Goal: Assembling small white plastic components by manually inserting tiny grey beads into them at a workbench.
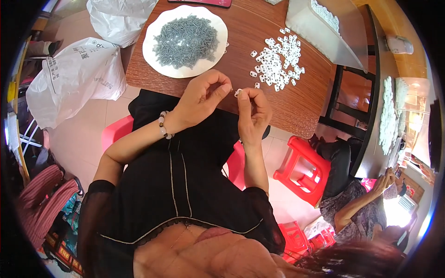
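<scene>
Near the table's front edge my right hand [254, 113] pinches a small white plastic piece [238, 93] between thumb and fingertips. My left hand [200, 101], with a beaded bracelet at its wrist, is closed in a pinch just left of that piece; whatever its fingertips hold is too small to make out. Beyond my left hand stands a white plate [149, 46] with a wavy rim, heaped with small grey spring-like pieces [187, 41]. A loose pile of small white plastic pieces with holes [278, 60] lies on the brown table [301, 104], beyond my right hand.
At the table's far right a translucent bin [320, 39] holds more white pieces. White sacks [76, 76] stand on the floor to the left. A red stool [303, 171] is at the right, near another person [357, 208] seated at a dark table with white pieces [388, 116].
</scene>
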Demonstrator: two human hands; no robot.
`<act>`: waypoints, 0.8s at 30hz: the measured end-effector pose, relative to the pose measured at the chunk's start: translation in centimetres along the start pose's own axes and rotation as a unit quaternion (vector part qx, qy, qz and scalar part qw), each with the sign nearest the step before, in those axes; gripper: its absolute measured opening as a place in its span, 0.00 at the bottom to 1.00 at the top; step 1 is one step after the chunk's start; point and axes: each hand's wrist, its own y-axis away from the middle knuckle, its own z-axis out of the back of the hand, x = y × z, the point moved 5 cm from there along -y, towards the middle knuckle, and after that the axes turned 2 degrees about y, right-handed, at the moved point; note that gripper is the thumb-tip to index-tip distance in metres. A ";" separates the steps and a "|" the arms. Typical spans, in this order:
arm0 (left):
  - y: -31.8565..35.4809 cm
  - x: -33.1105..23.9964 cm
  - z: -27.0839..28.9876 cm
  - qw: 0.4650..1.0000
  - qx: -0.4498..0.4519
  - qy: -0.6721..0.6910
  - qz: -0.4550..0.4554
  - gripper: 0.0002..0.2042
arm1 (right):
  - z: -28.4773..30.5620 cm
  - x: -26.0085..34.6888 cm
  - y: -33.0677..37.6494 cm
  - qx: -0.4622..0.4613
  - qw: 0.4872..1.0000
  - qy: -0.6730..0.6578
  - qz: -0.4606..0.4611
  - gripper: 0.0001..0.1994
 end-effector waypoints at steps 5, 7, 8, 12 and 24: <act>0.1 -0.7 0.3 0.995 0.009 -0.075 -0.059 0.05 | -0.1 0.4 -0.1 -0.008 0.998 0.040 0.049 0.03; 0.1 -0.7 0.3 0.994 0.012 -0.093 -0.053 0.05 | 0.0 0.6 -0.1 -0.010 0.997 0.053 0.064 0.03; 0.2 -0.7 0.3 0.995 0.010 -0.088 -0.054 0.05 | 0.0 0.7 -0.1 -0.010 0.997 0.052 0.063 0.03; 0.2 -0.7 0.2 0.996 0.005 -0.081 -0.047 0.05 | -0.1 1.2 -0.1 -0.006 0.993 0.071 0.094 0.03; 0.4 -0.5 0.1 0.995 -0.006 -0.092 -0.050 0.05 | 0.1 1.1 0.0 -0.020 0.992 0.072 0.098 0.03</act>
